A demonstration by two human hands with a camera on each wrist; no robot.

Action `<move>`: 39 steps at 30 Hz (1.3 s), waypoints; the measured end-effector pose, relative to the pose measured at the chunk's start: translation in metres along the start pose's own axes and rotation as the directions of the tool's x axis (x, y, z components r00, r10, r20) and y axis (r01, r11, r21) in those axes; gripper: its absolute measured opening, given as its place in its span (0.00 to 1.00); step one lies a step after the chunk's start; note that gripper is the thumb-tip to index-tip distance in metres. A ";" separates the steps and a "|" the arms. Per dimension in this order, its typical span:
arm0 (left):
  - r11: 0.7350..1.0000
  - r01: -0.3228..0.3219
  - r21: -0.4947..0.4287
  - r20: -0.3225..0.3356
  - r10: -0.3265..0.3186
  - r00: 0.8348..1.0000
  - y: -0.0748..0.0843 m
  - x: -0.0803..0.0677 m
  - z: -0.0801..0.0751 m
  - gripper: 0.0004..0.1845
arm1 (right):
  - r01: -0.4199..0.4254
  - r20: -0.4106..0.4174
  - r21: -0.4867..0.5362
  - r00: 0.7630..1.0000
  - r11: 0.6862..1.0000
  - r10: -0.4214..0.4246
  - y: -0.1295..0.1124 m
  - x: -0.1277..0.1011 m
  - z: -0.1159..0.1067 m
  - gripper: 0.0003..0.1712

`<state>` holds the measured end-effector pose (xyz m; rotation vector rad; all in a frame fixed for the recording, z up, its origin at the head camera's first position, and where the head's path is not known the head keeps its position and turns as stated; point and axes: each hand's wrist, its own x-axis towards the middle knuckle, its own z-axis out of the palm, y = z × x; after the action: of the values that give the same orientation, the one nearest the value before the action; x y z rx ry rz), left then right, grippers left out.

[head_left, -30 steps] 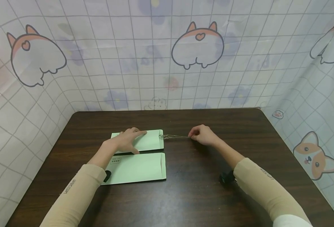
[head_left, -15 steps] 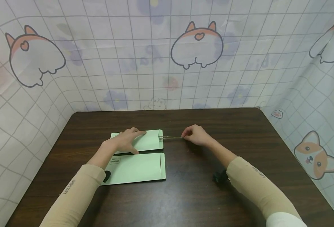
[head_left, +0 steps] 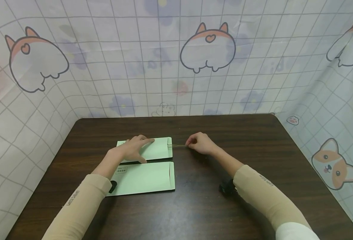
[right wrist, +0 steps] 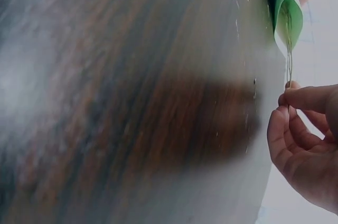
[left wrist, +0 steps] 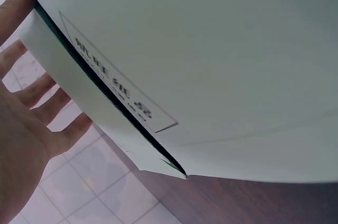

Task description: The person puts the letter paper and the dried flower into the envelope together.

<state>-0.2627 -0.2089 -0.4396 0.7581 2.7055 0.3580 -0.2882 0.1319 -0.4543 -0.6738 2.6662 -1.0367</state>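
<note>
A light-green envelope (head_left: pixel 158 150) lies on the dark wooden table, its open end facing right. Across its left part my left hand (head_left: pixel 131 149) rests with fingers spread, holding it down. My right hand (head_left: pixel 202 143) pinches a few thin straw-coloured stems (head_left: pixel 178 145) between thumb and fingertips, just right of that open end. The far ends of the stems run into the mouth of the envelope, hidden inside; the right wrist view shows the stems (right wrist: pixel 289 65) entering between its green inner walls.
A second green envelope (head_left: pixel 146 178), with a printed box at its upper left, lies directly in front of the first. The table (head_left: pixel 194 206) is backed by a grid-patterned curtain (head_left: pixel 164 83) with cartoon corgis, which also hangs at both sides.
My right hand has moved left toward the envelope, and the bushy part of the sprig has slid inside, leaving only a short length of stem showing. My left hand has stayed put.
</note>
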 end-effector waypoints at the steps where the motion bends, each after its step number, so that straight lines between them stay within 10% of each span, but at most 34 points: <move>1: 1.000 0.000 -0.002 0.001 0.000 1.000 0.000 0.000 0.000 0.51 | 0.004 0.000 -0.001 1.000 1.000 -0.004 -0.001 0.001 0.001 0.07; 39: 1.000 0.019 -0.017 0.009 -0.019 1.000 0.001 -0.001 -0.001 0.52 | 0.084 -0.025 0.082 0.996 0.993 -0.082 -0.031 0.025 0.030 0.08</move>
<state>-0.2624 -0.2089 -0.4379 0.7265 2.6957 0.3723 -0.2892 0.0822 -0.4557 -0.7668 2.6171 -1.1753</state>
